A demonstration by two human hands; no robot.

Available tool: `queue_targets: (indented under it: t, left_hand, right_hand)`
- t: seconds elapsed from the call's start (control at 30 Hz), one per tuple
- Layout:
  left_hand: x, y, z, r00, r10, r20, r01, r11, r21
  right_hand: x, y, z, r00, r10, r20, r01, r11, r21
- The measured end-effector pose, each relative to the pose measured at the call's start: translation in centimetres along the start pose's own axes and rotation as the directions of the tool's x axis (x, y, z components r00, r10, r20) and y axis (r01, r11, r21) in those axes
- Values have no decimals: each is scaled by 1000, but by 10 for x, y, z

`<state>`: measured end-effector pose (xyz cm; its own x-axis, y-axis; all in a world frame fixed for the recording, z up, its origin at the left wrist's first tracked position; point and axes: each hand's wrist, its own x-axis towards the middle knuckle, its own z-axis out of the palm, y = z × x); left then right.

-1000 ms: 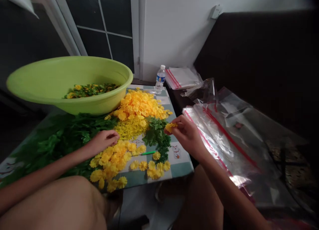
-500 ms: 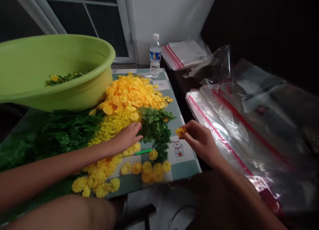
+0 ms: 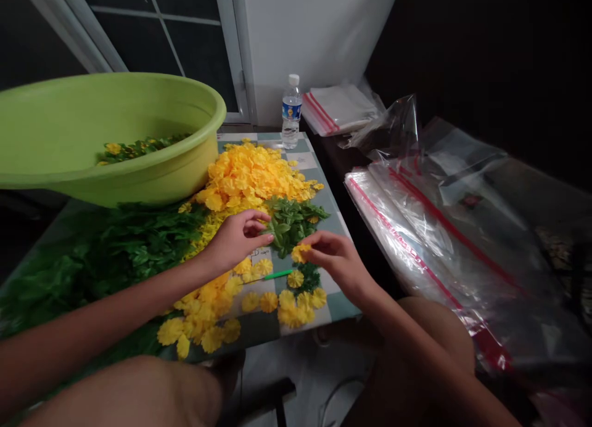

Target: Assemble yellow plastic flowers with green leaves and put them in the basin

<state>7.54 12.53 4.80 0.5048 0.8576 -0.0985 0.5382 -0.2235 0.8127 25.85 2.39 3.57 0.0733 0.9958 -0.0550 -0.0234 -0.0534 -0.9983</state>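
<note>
My right hand (image 3: pixel 340 260) pinches a yellow artificial flower (image 3: pixel 301 253) by its edge, above the right side of the table. My left hand (image 3: pixel 245 236) hovers beside the green leaf sprigs (image 3: pixel 289 220), its fingers curled and thumb and fingertips close together; whatever is between them is too small to make out. Behind it lies a pile of thin yellow flower pieces (image 3: pixel 208 233). Below the hands, a green-handled tool (image 3: pixel 277 274) with a thin shaft rests among loose yellow flowers (image 3: pixel 268 302).
A large green basin (image 3: pixel 152 180) with leafy yellow-flowered pieces stands at the left. Orange-yellow petals (image 3: pixel 254 177) are heaped near a water bottle (image 3: pixel 291 116). Dark green leaves (image 3: pixel 120 248) cover the table's left side. Clear plastic bags (image 3: pixel 416 230) lie to the right.
My right hand has moved left with the yellow flower, over the table near the leaf sprigs. My left hand has lifted slightly from the yellow pile, and its fingers have curled. The view has shifted slightly.
</note>
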Motion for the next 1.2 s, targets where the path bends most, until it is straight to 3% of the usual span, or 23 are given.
queue_targets:
  t: [0.07,0.17,0.3,0.43,0.6,0.9,1.07,1.2]
  left_hand:
    - [-9,15,-6,999,31,-7,-32,990,-138]
    - [-24,32,-9,989,147,14,-142,972,-186]
    - [-40,44,-3,982,183,52,-167,960,-225]
    - [-47,47,5,976,191,106,-167,965,-204]
    - [-45,47,11,952,230,203,-222,973,-63]
    - [-41,53,17,930,295,221,-303,953,5]
    - [-41,54,17,924,292,245,-309,950,32]
    - [-42,52,17,910,315,271,-337,941,40]
  right_hand:
    - [-5,-5,11,997,-81,4,81,995,51]
    - [-10,-5,18,982,-176,-66,182,978,106]
    - [-18,0,18,971,-234,-43,238,950,204]
    - [-27,5,16,945,-326,-33,328,940,93]
    - [-34,12,8,883,-469,-5,464,874,-141]
    - [-37,13,0,819,-574,12,540,763,-355]
    - [-36,11,1,804,-593,55,568,737,-366]
    - [-35,15,1,832,-551,62,545,793,-274]
